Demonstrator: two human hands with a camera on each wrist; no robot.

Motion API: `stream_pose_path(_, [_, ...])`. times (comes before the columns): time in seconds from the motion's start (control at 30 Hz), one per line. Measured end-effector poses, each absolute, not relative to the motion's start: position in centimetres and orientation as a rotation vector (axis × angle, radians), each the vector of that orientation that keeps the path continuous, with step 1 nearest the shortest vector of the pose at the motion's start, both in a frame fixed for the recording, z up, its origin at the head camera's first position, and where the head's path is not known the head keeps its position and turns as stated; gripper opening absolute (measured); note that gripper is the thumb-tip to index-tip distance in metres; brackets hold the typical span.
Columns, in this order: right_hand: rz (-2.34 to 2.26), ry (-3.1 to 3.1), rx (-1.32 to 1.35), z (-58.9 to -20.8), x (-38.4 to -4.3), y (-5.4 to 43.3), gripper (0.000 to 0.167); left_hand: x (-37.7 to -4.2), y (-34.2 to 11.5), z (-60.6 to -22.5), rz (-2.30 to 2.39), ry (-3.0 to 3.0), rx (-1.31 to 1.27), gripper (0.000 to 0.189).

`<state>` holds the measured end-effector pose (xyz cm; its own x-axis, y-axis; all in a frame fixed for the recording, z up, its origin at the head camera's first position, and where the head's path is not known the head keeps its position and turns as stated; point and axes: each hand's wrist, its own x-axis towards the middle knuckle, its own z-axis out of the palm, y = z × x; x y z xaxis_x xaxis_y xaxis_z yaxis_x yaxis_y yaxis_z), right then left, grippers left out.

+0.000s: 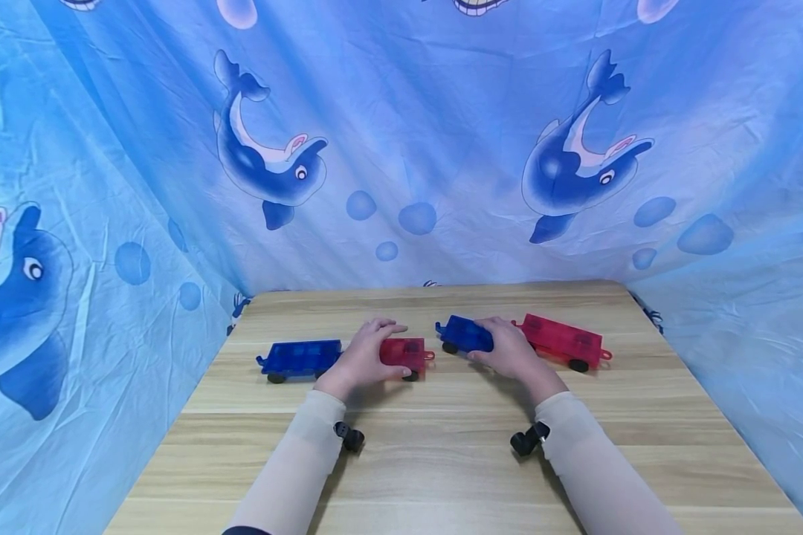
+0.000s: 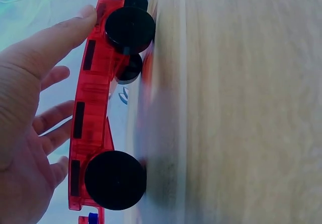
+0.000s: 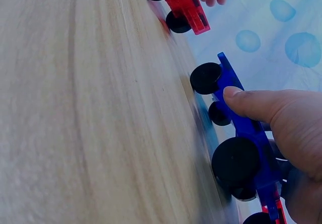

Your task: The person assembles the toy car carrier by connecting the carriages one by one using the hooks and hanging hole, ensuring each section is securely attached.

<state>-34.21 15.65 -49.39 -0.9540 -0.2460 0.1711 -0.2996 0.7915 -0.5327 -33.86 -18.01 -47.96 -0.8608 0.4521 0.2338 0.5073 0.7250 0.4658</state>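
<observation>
My left hand (image 1: 361, 360) straddles a translucent red toy train car (image 1: 404, 353). Its thumb touches the near side; its fingers stretch out loosely beyond the far side. A blue train car (image 1: 301, 358) stands to its left; in the left wrist view, a blue peg sits in the loop at the red car's end (image 2: 90, 217). My right hand (image 1: 508, 349) grips a second blue train car (image 1: 467, 334), thumb on the near side and fingers behind. Another red train car (image 1: 562, 342) adjoins it on the right, the joint partly hidden by the hand. A gap separates the two pairs.
The cars are on a light wood-grain table (image 1: 428, 461), toward its far edge. A blue curtain (image 1: 408, 148) with dolphins and bubbles hangs behind it and along both sides. Small black cameras are strapped to both wrists.
</observation>
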Motion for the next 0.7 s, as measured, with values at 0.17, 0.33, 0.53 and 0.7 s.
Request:
stream_pose_path(0.17, [0.873, -2.888, 0.441, -49.47, -34.22, 15.62, 0.076, -33.87, -17.96, -48.15, -0.791, -2.824, -0.780, 0.088])
stream_pose_path(0.33, [0.869, -2.895, 0.438, -49.48, -34.22, 15.61, 0.076, -33.90, -17.89, -48.38, -0.761, -2.827, -0.771, 0.085])
stream_pose_path(0.53, [0.864, -2.899, 0.452, -49.37, -34.14, 15.71, 0.075, -33.79, -17.64, -48.42, -0.711, -2.855, -0.760, 0.082])
stream_pose_path(0.7, [0.883, -2.904, 0.482, -49.22, -34.05, 15.88, 0.074, -33.64, -17.48, -48.49, -0.681, -2.871, -0.744, 0.080])
